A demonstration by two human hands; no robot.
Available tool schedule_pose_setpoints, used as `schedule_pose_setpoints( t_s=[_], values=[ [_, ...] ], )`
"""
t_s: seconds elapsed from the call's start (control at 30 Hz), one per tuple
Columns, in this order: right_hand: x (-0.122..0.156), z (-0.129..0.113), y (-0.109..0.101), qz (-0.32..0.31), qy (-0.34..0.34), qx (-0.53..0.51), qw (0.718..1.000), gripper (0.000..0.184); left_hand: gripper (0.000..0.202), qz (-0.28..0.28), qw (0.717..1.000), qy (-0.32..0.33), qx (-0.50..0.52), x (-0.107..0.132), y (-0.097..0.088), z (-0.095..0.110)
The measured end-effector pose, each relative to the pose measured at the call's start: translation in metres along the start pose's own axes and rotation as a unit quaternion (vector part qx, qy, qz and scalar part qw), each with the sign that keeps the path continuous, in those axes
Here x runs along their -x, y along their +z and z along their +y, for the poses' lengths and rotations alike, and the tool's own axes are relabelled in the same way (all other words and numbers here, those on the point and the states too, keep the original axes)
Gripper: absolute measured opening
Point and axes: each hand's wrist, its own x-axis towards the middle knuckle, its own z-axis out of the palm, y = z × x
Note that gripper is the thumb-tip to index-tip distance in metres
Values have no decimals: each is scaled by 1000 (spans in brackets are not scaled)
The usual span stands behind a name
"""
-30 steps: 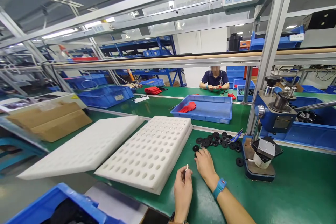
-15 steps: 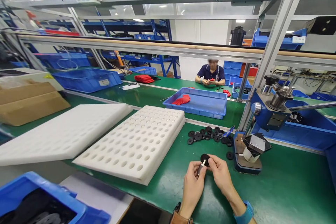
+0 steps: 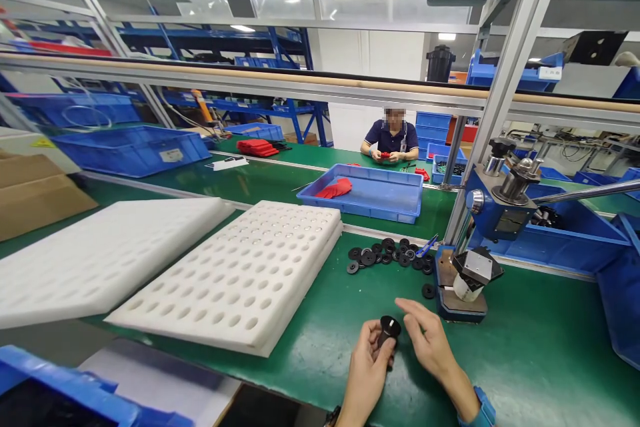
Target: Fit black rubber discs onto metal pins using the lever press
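head view: left hand (image 3: pixel 367 363) pinched dark stem (image 3: pixel 386 341) beneath black wheel (image 3: pixel 389 329), above glossy green bench (image 3: pixel 540 350); right hand (image 3: pixel 430 341) hung just beside, fingers parted, seemingly empty. wheel looked light, stiff, perhaps slick; stem seemed best hold. foam block (image 3: pixel 230 280) lay left, press (image 3: pixel 500 210) stood right, person (image 3: pixel 389 139) sat opposite.

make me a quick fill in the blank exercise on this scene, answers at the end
1. The black part is held in the person's ____ hand.
2. The right hand holds ____.
3. The nearer white foam block has rows of round ____.
4. The piece lying in the middle blue tray is coloured ____.

Missing words: left; nothing; holes; red.
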Motion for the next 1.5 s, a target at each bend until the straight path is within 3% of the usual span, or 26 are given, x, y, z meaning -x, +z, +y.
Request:
schedule_pose_setpoints(
  t_s=[0.1, 0.23, 0.37, 0.63, 0.7, 0.8, 0.9, 1.13, 1.27, 1.37, 1.5],
  values=[
    [-17, 13, 2, 33, 41, 48, 997, 39, 37, -18, 999, -12, 47, 3, -1, -11],
    [-48, 35, 9, 38, 68, 117, 990, 41, 50, -2, 996, -11, 88, 3, -4, -24],
    [-84, 46, 20, 30, 70, 178, 981, 48, 49, 3, 995, -13, 103, 2, -6, -32],
    [-137, 34, 78, -68, -16, 225, 972, 60, 53, 88, 987, 9, 131, -6, -8, -42],
    [-140, 33, 88, -70, -18, 239, 968, 53, 50, 85, 989, 9, 121, -6, -9, -41],
    [-135, 33, 89, -66, -18, 257, 964, 30, 48, 85, 990, 3, 108, -5, -8, -35],
    [-118, 32, 75, -59, -18, 268, 961, 25, 48, 87, 991, -4, 98, -3, -6, -25],
    [-61, 25, 34, -58, -21, 311, 948, 43, 49, 71, 994, -21, 81, 1, -4, -10],
    [-38, 32, 18, -12, 23, 352, 936, 52, 46, 59, 996, -19, 57, 2, -5, -11],
    [-29, 40, 11, 24, 61, 372, 926, 55, 43, 49, 998, -18, 36, 3, -6, -10],
    [-12, 44, 13, 21, 68, 362, 929, 58, 40, 41, 999, -18, 24, 4, -6, -8]
  ],
)
